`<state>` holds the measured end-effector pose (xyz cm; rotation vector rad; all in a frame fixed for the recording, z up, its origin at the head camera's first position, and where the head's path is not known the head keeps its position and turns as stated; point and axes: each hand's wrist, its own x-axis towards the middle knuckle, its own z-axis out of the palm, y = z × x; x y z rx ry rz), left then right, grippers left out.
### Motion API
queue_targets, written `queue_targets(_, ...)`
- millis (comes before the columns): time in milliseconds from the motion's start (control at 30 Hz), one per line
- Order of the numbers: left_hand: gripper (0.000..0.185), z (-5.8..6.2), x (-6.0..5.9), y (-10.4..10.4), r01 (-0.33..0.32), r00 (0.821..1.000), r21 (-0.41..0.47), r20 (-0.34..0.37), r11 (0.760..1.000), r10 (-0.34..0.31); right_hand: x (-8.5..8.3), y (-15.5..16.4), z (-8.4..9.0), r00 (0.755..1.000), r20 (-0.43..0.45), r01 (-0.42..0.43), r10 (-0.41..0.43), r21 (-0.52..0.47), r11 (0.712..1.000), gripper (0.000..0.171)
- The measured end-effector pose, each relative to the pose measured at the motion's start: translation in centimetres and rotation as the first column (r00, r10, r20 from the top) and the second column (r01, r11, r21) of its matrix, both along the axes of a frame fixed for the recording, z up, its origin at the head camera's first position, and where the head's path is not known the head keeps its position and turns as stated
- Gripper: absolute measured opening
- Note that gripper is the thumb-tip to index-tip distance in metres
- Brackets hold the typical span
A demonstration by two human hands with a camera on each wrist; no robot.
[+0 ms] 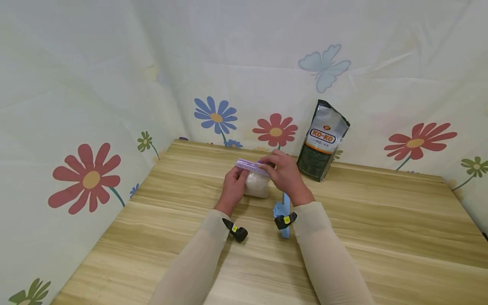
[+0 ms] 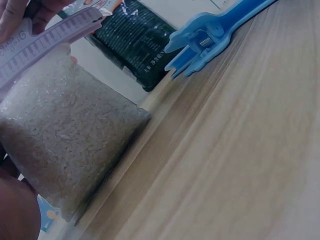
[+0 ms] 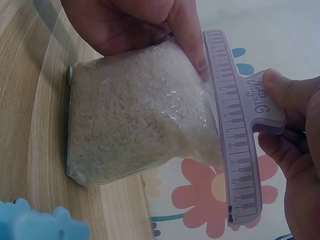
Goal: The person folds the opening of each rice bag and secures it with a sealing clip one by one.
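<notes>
A wooden table (image 1: 381, 220) stands in a corner hung with a pale cloth (image 1: 76, 84) printed with flowers and a butterfly. Near the back middle of the table sits a clear bag of rice (image 1: 257, 185), upright on the wood, its top closed by a purple clip (image 1: 250, 166) marked like piano keys. The left hand (image 1: 233, 188) cups the bag's left side, fingers curled against the plastic just under the clip. The right hand (image 1: 284, 171) pinches the clip's handle between thumb and fingers, at the bag's right top. Just beside the right wrist, a blue clip (image 1: 283, 209) lies flat on the table. Further back and to the right, a dark rice packet (image 1: 322, 142) with an orange label leans against the cloth.
</notes>
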<state>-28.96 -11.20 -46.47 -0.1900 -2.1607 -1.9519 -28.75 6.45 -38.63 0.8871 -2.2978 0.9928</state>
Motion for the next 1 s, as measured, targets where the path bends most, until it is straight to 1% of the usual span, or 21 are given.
queue_targets(133,0.029,0.4,0.2,0.0,0.003,1.0,0.001,0.024,1.0,-0.003,-0.1,-0.2,-0.1,1.0,-0.009,-0.005,0.005,0.001,1.0,0.013)
queue_targets(300,0.028,2.4,1.7,0.1,0.012,1.0,-0.018,0.017,1.0,-0.011,-0.3,-0.4,-0.1,1.0,-0.003,0.005,-0.005,0.014,1.0,0.014)
queue_targets(367,0.027,3.1,2.3,0.2,0.006,1.0,-0.034,0.002,0.999,-0.006,-0.3,-0.4,-0.1,1.0,0.0,0.009,-0.009,0.019,1.0,0.014)
queue_targets(500,0.028,3.4,2.5,0.2,0.008,1.0,-0.035,-0.002,0.999,-0.008,-0.3,-0.6,-0.1,1.0,-0.009,0.012,-0.011,0.025,1.0,0.014)
queue_targets(767,0.028,3.4,2.4,0.2,0.019,1.0,-0.02,0.012,1.0,-0.018,-0.3,-0.6,0.0,1.0,-0.006,0.007,-0.007,0.029,1.0,0.015)
queue_targets(1000,0.028,3.4,2.4,0.1,0.021,1.0,-0.018,-0.002,1.0,-0.021,-0.2,-0.7,0.1,1.0,-0.01,0.011,-0.01,0.038,0.999,0.015)
